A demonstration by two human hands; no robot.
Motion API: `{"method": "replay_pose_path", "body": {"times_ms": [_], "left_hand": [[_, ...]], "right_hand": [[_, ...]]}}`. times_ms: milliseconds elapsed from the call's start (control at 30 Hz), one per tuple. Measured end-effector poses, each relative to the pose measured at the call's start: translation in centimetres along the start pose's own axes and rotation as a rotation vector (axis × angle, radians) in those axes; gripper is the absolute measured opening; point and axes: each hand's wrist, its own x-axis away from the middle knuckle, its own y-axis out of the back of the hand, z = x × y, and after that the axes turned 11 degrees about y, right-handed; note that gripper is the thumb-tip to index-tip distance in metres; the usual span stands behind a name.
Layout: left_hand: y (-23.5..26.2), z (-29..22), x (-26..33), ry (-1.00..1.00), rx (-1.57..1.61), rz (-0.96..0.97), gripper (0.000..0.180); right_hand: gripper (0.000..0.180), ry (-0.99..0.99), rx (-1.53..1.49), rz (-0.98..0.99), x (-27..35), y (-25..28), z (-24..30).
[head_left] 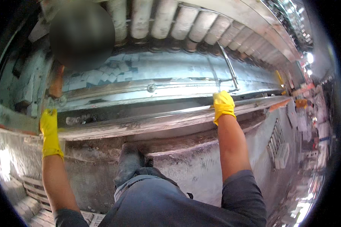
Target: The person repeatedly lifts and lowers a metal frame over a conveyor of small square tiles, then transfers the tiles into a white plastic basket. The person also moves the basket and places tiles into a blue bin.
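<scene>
Both my hands wear yellow rubber gloves. My right hand (224,106) is closed over a long metal rail (159,117) on the near side of a trough-like machine, its fingertips partly hidden. My left hand (49,125) is closed at the left end of this rail, beside the machine's corner; what its fingers hold is hidden. Beyond the rail lies a wet, bluish bed (170,68) with several small pale square tiles (102,75) scattered at its left. A thin metal bar frame (228,66) slants up just past my right hand.
A row of thick pale rollers (163,19) lines the far side. Another person's forearm (57,81) reaches in at the upper left. Wooden pallets (34,189) stand at the lower left. A white crate (282,155) sits on the floor at right. My knee touches or nears the machine's lower ledge (178,145).
</scene>
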Motion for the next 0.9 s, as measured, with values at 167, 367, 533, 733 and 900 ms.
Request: {"method": "replay_pose_path", "body": {"times_ms": [167, 367, 533, 733, 900], "left_hand": [[0.5, 0.1, 0.0, 0.060, 0.184, 0.131, 0.051], [0.1, -0.3, -0.1, 0.061, 0.081, 0.176, 0.049], [1.7, -3.8, 0.0, -0.366, -0.365, 0.058, 0.050], [-7.4, -32.2, 7.0, -1.093, 0.070, 0.293, 0.053], [-18.5, -59.7, 20.3, -1.378, 0.337, 0.344, 0.052]], "right_hand": [[0.032, -0.060, -0.057, 0.051, 0.2, 1.2, 0.7], [0.048, -0.288, -0.486, -0.159, 1.0, 0.7, -0.1], [0.060, -0.368, -0.557, -0.417, -0.6, -2.2, -4.6], [0.053, -0.520, -0.547, -0.459, -3.5, -3.4, -11.7], [0.052, -0.524, -0.553, -0.423, -4.0, -4.5, -12.1]]}}
